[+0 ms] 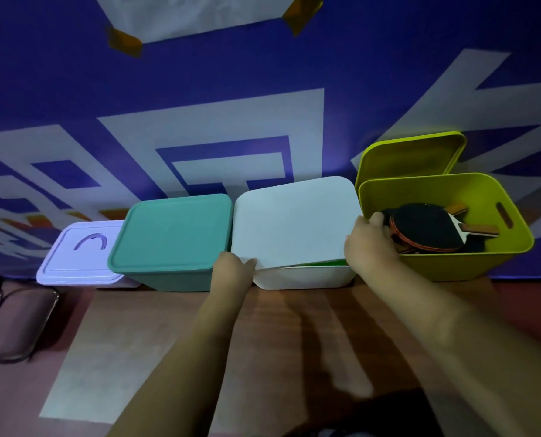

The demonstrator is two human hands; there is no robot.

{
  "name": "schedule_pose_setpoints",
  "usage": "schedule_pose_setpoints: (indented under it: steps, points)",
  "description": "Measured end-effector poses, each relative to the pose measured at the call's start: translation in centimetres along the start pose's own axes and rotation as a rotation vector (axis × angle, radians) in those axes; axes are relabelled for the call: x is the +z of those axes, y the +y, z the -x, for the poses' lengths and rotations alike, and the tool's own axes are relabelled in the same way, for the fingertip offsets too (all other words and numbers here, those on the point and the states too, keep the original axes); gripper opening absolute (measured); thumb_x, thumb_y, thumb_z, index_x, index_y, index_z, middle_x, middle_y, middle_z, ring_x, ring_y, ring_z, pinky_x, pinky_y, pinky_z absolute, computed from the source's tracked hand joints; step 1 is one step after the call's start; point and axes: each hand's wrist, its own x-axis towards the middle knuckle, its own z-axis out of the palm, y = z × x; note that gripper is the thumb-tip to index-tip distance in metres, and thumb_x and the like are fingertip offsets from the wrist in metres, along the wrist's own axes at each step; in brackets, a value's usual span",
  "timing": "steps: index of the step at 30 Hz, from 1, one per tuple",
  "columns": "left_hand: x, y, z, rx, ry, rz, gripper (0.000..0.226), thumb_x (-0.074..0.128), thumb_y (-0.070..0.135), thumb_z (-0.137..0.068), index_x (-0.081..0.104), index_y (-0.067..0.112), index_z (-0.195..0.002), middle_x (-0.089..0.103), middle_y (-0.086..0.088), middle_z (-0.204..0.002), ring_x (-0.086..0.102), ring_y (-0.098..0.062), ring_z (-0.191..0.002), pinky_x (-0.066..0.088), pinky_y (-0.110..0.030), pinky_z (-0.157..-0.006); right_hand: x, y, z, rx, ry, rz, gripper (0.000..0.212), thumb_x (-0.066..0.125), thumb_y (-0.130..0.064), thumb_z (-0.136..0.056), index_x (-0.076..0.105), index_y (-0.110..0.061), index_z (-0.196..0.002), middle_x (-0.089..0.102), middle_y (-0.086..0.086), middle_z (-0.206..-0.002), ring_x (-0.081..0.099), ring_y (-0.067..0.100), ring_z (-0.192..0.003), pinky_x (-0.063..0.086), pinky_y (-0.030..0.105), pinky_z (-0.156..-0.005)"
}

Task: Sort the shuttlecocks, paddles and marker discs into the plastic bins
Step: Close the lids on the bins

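Observation:
Four plastic bins stand in a row against the wall. A white lid [294, 219] lies tilted over the white bin [304, 277], its front edge raised, with something green showing in the gap. My left hand [231, 268] grips the lid's front left corner. My right hand [368, 244] holds its right edge beside the yellow-green bin [464, 263]. That open bin holds several paddles [427, 228] with dark faces and wooden handles. Its lid [408, 156] leans upright behind it.
A teal bin [171, 238] with its lid on stands left of the white one, and a lilac lidded bin [80, 252] is further left. A blue and white banner covers the wall. A brown floor mat lies in front, and a chair [17, 320] sits at far left.

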Motion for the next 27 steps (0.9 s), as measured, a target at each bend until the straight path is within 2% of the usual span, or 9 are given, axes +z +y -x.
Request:
schedule_pose_setpoints:
  steps: [3, 6, 8, 10, 12, 15, 20, 24, 27]
  points:
    - [0.1, 0.4, -0.4, 0.0, -0.026, -0.115, 0.051, 0.071, 0.037, -0.097, 0.053, -0.003, -0.123, 0.067, -0.013, -0.108, 0.06, -0.029, -0.091, 0.048, -0.036, -0.073, 0.5, -0.5, 0.6, 0.018, -0.066, 0.069, 0.039, 0.057, -0.024, -0.099, 0.055, -0.008, -0.135, 0.036, 0.013, -0.14, 0.043, 0.036, -0.128, 0.045, 0.043, -0.104]
    - [0.4, 1.6, -0.1, -0.009, -0.051, -0.352, 0.051, 0.066, 0.041, -0.1, 0.054, 0.003, -0.131, 0.065, -0.013, -0.128, 0.065, -0.033, -0.112, 0.051, -0.041, -0.078, 1.1, -0.8, 1.2, 0.029, -0.074, 0.129, 0.047, 0.051, -0.027, -0.102, 0.05, -0.005, -0.144, 0.033, 0.013, -0.147, 0.041, 0.035, -0.134, 0.043, 0.041, -0.108]
    - [0.7, 2.7, 0.4, 0.072, -0.003, -0.492, 0.055, 0.063, 0.047, -0.1, 0.052, 0.007, -0.136, 0.053, -0.013, -0.14, 0.058, -0.032, -0.123, 0.051, -0.042, -0.083, 1.7, -0.8, 1.5, 0.032, -0.043, 0.157, 0.049, 0.048, -0.028, -0.104, 0.048, -0.004, -0.147, 0.032, 0.014, -0.15, 0.042, 0.034, -0.134, 0.043, 0.04, -0.109]
    - [1.4, 3.6, 0.5, 0.229, 0.019, -0.588, 0.06, 0.06, 0.055, -0.099, 0.051, 0.012, -0.139, 0.044, -0.014, -0.147, 0.047, -0.033, -0.133, 0.051, -0.044, -0.096, 2.2, -0.8, 1.6, 0.033, -0.02, 0.166, 0.05, 0.048, -0.029, -0.105, 0.046, -0.003, -0.148, 0.032, 0.015, -0.15, 0.043, 0.033, -0.134, 0.043, 0.039, -0.109]
    - [2.3, 4.2, 0.3, 0.367, -0.036, -0.577, 0.064, 0.058, 0.06, -0.097, 0.048, 0.017, -0.143, 0.04, -0.015, -0.147, 0.042, -0.035, -0.134, 0.05, -0.047, -0.102, 2.4, -0.7, 1.8, 0.025, -0.002, 0.158, 0.052, 0.049, -0.031, -0.105, 0.044, -0.003, -0.149, 0.032, 0.015, -0.148, 0.043, 0.034, -0.132, 0.042, 0.039, -0.109]
    - [3.0, 4.9, -0.2, 0.433, -0.087, -0.555, 0.069, 0.056, 0.065, -0.095, 0.043, 0.023, -0.147, 0.037, -0.016, -0.148, 0.04, -0.036, -0.132, 0.049, -0.048, -0.102, 2.5, -0.5, 2.6, 0.008, 0.04, 0.133, 0.057, 0.047, -0.038, -0.107, 0.041, -0.004, -0.152, 0.034, 0.015, -0.148, 0.044, 0.033, -0.132, 0.042, 0.038, -0.11]
    - [3.5, 7.7, -1.6, 0.561, -0.151, -0.582, 0.08, 0.058, 0.068, -0.093, 0.037, 0.02, -0.153, 0.033, -0.017, -0.155, 0.037, -0.038, -0.139, 0.043, -0.051, -0.11, 2.4, 0.3, 3.8, -0.04, 0.124, 0.062, 0.054, 0.048, -0.042, -0.107, 0.048, -0.004, -0.144, 0.04, 0.015, -0.138, 0.051, 0.029, -0.12, 0.047, 0.034, -0.101]
    - [4.6, 12.2, -3.2, 0.687, -0.184, -0.592, 0.084, 0.061, 0.065, -0.092, 0.036, 0.016, -0.155, 0.028, -0.017, -0.161, 0.032, -0.039, -0.145, 0.039, -0.051, -0.114, 2.6, 0.2, 4.4, -0.036, 0.138, -0.011, 0.052, 0.051, -0.041, -0.106, 0.05, -0.003, -0.142, 0.039, 0.013, -0.137, 0.049, 0.028, -0.121, 0.048, 0.034, -0.102]
    - [5.8, 16.0, -5.0, 0.791, -0.185, -0.594, 0.087, 0.063, 0.066, -0.091, 0.036, 0.013, -0.155, 0.031, -0.017, -0.161, 0.032, -0.039, -0.145, 0.039, -0.052, -0.115, 2.9, 0.4, 4.7, -0.038, 0.171, -0.046, 0.049, 0.056, -0.042, -0.104, 0.054, -0.004, -0.136, 0.042, 0.012, -0.129, 0.052, 0.028, -0.115, 0.049, 0.034, -0.098]
